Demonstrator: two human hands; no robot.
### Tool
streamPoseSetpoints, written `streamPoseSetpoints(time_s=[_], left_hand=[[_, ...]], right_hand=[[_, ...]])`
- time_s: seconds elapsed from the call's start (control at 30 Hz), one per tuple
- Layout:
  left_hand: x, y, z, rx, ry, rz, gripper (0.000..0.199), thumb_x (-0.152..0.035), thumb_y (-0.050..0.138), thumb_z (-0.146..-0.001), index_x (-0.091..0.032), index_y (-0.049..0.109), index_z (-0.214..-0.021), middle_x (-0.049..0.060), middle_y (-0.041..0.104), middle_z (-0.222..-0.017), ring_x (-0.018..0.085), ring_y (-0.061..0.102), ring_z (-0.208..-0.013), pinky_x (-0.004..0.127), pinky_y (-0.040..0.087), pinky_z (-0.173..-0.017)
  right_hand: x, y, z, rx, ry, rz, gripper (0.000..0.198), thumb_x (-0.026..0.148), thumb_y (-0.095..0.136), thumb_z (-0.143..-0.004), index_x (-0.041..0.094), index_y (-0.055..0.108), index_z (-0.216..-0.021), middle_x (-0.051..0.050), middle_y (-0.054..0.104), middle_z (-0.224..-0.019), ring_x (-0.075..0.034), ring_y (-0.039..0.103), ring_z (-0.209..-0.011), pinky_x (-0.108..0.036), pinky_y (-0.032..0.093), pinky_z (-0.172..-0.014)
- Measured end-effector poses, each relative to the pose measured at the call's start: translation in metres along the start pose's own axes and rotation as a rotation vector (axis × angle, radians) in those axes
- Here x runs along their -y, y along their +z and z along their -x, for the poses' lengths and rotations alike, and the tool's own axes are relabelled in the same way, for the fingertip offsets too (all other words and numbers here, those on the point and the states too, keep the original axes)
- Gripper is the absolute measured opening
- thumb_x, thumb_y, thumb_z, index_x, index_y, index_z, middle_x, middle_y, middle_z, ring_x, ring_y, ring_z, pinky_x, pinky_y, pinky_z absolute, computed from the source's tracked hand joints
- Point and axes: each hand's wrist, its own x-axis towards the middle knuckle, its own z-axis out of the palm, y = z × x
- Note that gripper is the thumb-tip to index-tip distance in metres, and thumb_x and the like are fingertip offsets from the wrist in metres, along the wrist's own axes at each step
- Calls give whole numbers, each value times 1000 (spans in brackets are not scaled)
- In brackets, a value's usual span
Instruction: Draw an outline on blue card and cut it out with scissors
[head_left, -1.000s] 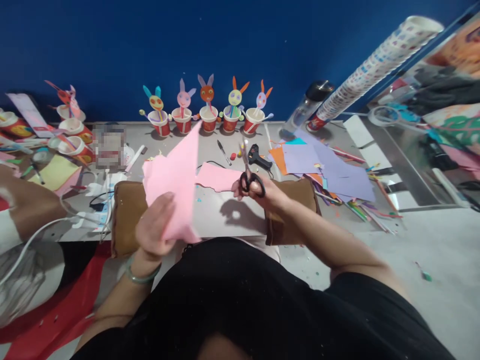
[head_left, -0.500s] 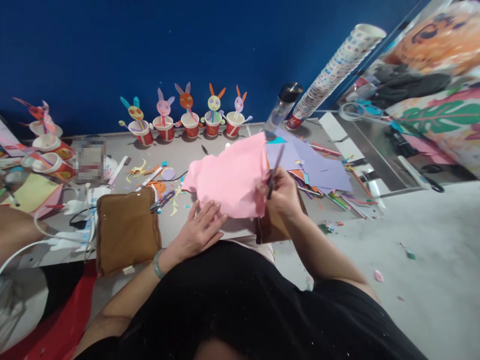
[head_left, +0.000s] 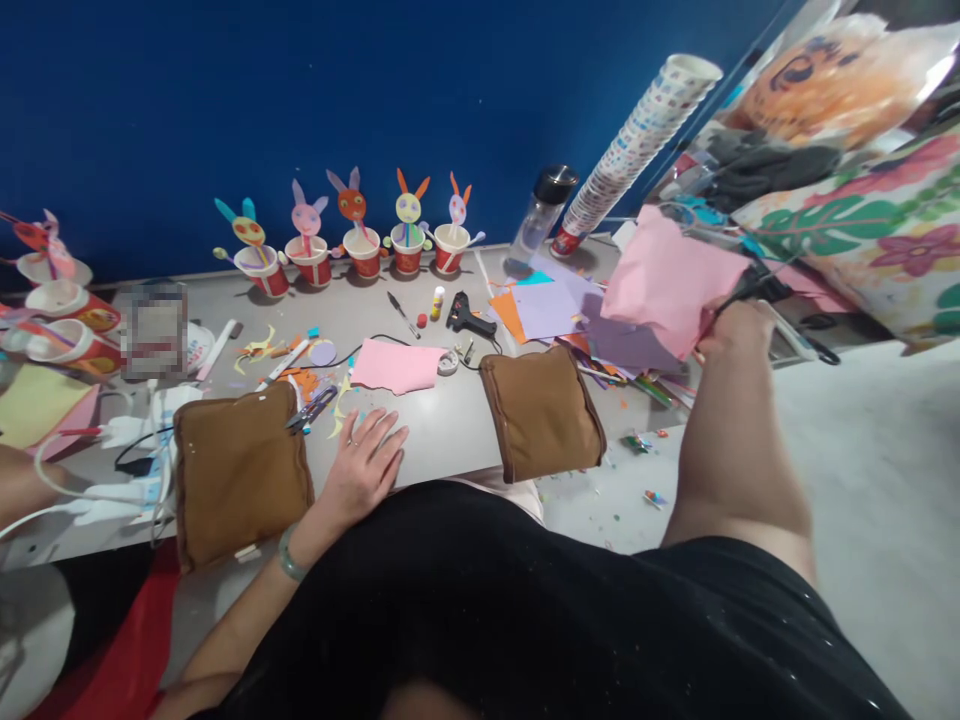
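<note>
My left hand (head_left: 367,462) lies flat on the grey table with its fingers spread, holding nothing. Just beyond its fingertips rests a smaller cut piece of pink paper (head_left: 396,366). Far to the right, my right hand (head_left: 731,325) grips the large pink paper sheet (head_left: 667,285) by its right side, holding it over purple sheets (head_left: 626,335). A dark tool (head_left: 754,282) shows by my right fingers; blur hides its kind and whether I hold it. Scissors (head_left: 311,408) lie left of my left hand, partly on a brown cushion (head_left: 244,475).
Paper cups with rabbit figures (head_left: 365,250) line the blue wall. A black glue gun (head_left: 471,316), a glue stick (head_left: 437,302) and a tape roll (head_left: 448,362) lie mid-table. A bottle (head_left: 536,225) and a tall leaning cup stack (head_left: 637,150) stand behind. Another brown cushion (head_left: 544,410) is nearer me.
My right hand has carried the large pink sheet from in front of me to the far right. My left hand has come off it onto the table, uncovering the small pink piece and the glue gun.
</note>
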Motion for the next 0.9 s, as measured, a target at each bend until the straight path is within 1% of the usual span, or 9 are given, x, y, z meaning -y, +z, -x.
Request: streamPoseSetpoints(time_s=[0.1, 0.23, 0.33, 0.37, 0.43, 0.47, 0.53, 0.73, 0.9], left_hand=[[-1, 1, 4, 12, -7, 8, 37, -15, 59, -92, -17, 61, -129, 16, 68, -132, 32, 58, -132, 60, 33, -120], [-3, 1, 7, 27, -7, 18, 35, -14, 58, -93, -17, 61, -128, 15, 69, -129, 30, 61, -128, 58, 34, -119], [-4, 1, 7, 31, -12, 31, 34, -14, 57, -93, -18, 62, -127, 14, 70, -128, 29, 61, -127, 57, 35, -118], [-5, 2, 6, 30, -7, 32, 33, -14, 57, -93, -18, 62, -126, 14, 70, -128, 30, 62, -127, 57, 36, -118], [-7, 3, 4, 29, 12, 29, 31, -14, 58, -93, -17, 63, -124, 14, 70, -127, 30, 62, -125, 57, 37, -117], [-9, 3, 3, 26, 25, 28, 31, -14, 58, -93, -17, 63, -123, 14, 70, -127, 30, 63, -124, 58, 37, -117], [-12, 4, 1, 18, 49, 27, 29, -13, 59, -92, -16, 63, -121, 15, 71, -126, 30, 64, -123, 58, 37, -117], [-18, 7, 9, -24, 56, 32, 27, -14, 58, -91, -17, 65, -117, 14, 72, -123, 28, 65, -121, 56, 36, -118], [-15, 12, 25, -6, -2, 39, 30, -14, 56, -91, -19, 66, -118, 14, 73, -122, 27, 64, -122, 55, 35, -119]], right_hand=[[-8, -5, 5, 69, 219, 193, 39, 10, 68, -69, 27, 36, -53, 6, 41, -52, -16, 47, -53, -41, 41, -55], [-4, -5, 19, 141, 227, 417, 48, 0, 78, -54, 26, 38, -50, -3, 52, -63, -22, 52, -74, -49, 38, -77], [12, 10, 37, 171, -37, 537, 53, 4, 79, -59, 28, 32, -60, -12, 59, -87, -24, 49, -92, -46, 34, -88], [19, 18, 46, 256, -173, 562, 50, 7, 78, -64, 28, 32, -64, -14, 60, -91, -23, 47, -93, -43, 35, -87], [34, 36, 64, 594, -383, 517, 41, 7, 74, -70, 26, 37, -69, -11, 60, -92, -21, 46, -91, -37, 35, -87], [40, 47, 73, 761, -437, 504, 39, 7, 74, -71, 25, 39, -70, -10, 60, -92, -20, 45, -91, -35, 34, -87], [49, 68, 85, 877, -449, 486, 39, 10, 79, -68, 24, 42, -71, -5, 58, -87, -17, 43, -87, -31, 33, -84], [49, 119, 82, 676, -238, 528, 40, 13, 70, -79, 27, 33, -73, 4, 43, -75, -13, 30, -72, -32, 25, -71], [36, 135, 80, 586, -81, 501, 34, 16, 65, -83, 27, 34, -74, 5, 41, -71, -14, 36, -71, -30, 28, -68]])
